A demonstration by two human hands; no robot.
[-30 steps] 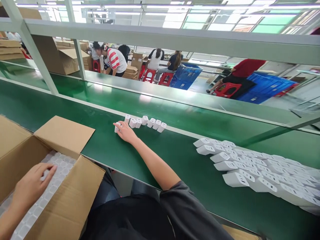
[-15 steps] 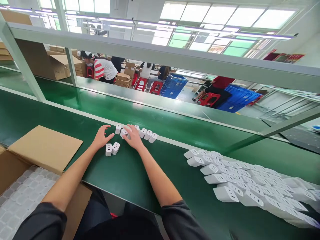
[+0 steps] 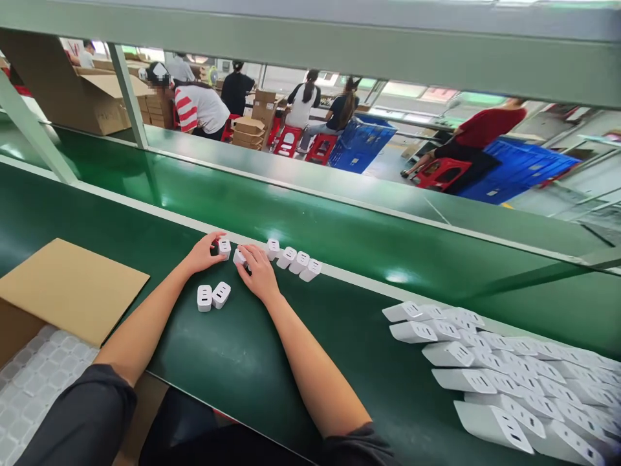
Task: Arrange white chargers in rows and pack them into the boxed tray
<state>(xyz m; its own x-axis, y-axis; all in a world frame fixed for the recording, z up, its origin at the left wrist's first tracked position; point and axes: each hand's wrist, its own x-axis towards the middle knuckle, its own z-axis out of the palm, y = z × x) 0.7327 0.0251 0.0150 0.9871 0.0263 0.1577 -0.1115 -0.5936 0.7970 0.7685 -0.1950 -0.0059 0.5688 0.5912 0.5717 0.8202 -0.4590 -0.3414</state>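
Thumb and fingers of my left hand [image 3: 204, 253] close around a white charger block [image 3: 224, 249] standing near the strip at the bench's back edge. My right hand [image 3: 261, 272] is curled over another white charger [image 3: 239, 257] just to the right, covering part of it. Beyond my right fingers stand several more chargers [image 3: 289, 257] in a loose row along the strip. Two chargers, one upright [image 3: 204, 298] and one tilted [image 3: 221, 295], are in front of my left hand. Slots show on their upper faces.
To the right, many white chargers [image 3: 490, 382] are massed on the green bench [image 3: 233, 375]. An open carton [image 3: 72, 285] with clear plastic pieces [image 3: 43, 382] sits at lower left. A metal frame post [image 3: 127, 97] rises behind. Co-workers sit across the room near blue crates [image 3: 363, 145].
My left hand has moved in and closed on the charger at the row's left end. My right hand stays over the row. The view has tilted downward.
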